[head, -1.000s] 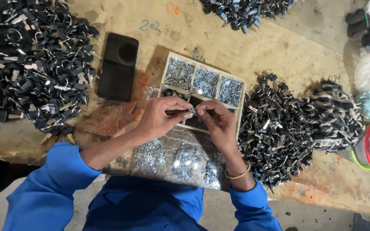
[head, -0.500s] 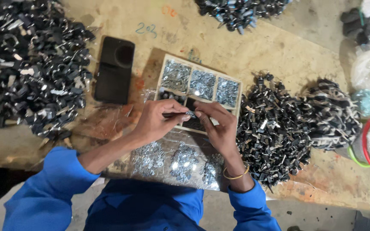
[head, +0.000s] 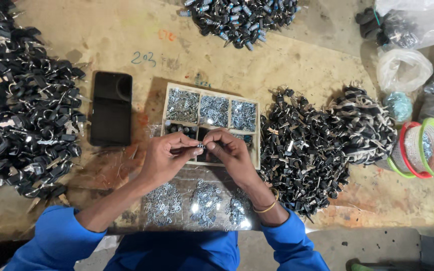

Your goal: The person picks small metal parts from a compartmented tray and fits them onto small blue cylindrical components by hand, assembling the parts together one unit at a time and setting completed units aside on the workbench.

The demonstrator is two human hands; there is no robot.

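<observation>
Worn, stained worktable [head: 302, 65], black clip heaps at left and right of frame. Your left hand [head: 164, 160] and right hand [head: 232, 153] meet at frame centre, fingertips pinching a small metal part [head: 201, 145] between them, just above the compartmented wooden tray [head: 212, 111]. Black phone [head: 111, 108] left of tray.

1. A worn, tan work surface [head: 302, 65] fills most of the frame, stained with reddish-orange patches at lower centre and lower right.
2. Faint chalk-like scribbles in blue and orange sit on it at upper centre-left.
3. Its front edge runs along the bottom, chipped and uneven.
4. Below that edge, at lower right, lies a grey floor [head: 377, 248].
5. Light is even and soft, with short shadows.
</observation>
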